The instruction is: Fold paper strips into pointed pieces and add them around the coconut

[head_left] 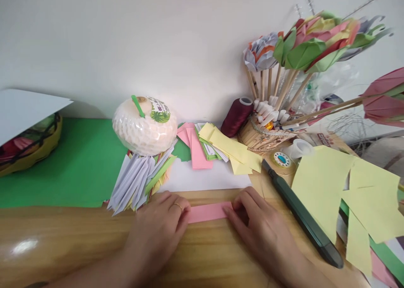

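A narrow strip of pink paper (pixel 208 212) lies low over the wooden table, stretched between my two hands. My left hand (pixel 160 220), with a ring on one finger, pinches the strip's left end. At its right end, the thumb and fingers of my right hand (pixel 257 220) are closed on the paper. Just beyond my left hand is a bundle of folded white and coloured papers (pixel 134 180). Pink paper pieces (pixel 200 153) and yellow strips (pixel 232 147) lie past the strip, on a white sheet (pixel 186 178).
A wrapped coconut (pixel 145 130) stands at the back on green paper (pixel 85 161). Further right are a maroon thread spool (pixel 236 117) and a wooden pot (pixel 261 134) with paper flowers (pixel 311 44). A dark green cutter-like tool (pixel 303 214) lies beside yellow paper sheets (pixel 325 187). A basket (pixel 41 149) is far left.
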Demonstrator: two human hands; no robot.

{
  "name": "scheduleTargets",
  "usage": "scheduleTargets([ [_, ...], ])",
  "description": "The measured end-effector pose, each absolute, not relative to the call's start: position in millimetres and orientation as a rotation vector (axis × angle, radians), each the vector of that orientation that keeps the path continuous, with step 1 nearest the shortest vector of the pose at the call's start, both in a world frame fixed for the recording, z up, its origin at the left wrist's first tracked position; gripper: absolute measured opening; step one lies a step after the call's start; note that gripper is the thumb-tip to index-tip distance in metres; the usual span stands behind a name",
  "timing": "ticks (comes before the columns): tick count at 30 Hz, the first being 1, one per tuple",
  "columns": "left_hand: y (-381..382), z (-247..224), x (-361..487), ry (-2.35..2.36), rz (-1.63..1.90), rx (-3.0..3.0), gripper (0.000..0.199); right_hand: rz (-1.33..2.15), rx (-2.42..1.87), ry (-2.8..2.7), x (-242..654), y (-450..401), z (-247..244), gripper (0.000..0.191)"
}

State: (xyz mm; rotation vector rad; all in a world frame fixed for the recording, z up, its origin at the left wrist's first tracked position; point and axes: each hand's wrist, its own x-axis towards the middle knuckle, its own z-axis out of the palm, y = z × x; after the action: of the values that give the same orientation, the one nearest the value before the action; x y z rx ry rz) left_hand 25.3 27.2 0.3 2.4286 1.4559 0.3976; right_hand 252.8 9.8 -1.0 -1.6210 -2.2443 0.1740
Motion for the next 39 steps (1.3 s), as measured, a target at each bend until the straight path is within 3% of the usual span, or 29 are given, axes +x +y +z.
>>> scheduleTargets([
  [10,30,2,30,1.325,0.210,2.686,0.016,0.188,-1.570,-2.254,253,14,-1,0.024],
  [15,29,-4,28,1.088,0.219,3.004,0.040,0.063,-1.464,-2.269,255,9,6,0.017],
  [21,27,-8,26,1.094,0.294,3.006,0.028,-0.025,-1.058,-2.657,245,-7,21,0.034],
  [26,28,1,26,0.957,0.285,3.146,0.034,-0.136,-1.037,-2.688,241,-8,20,0.038],
  [39,26,5,9,0.777,0.307,3.279,0.029,-0.034,-0.971,-2.566,261,-3,11,0.031],
])
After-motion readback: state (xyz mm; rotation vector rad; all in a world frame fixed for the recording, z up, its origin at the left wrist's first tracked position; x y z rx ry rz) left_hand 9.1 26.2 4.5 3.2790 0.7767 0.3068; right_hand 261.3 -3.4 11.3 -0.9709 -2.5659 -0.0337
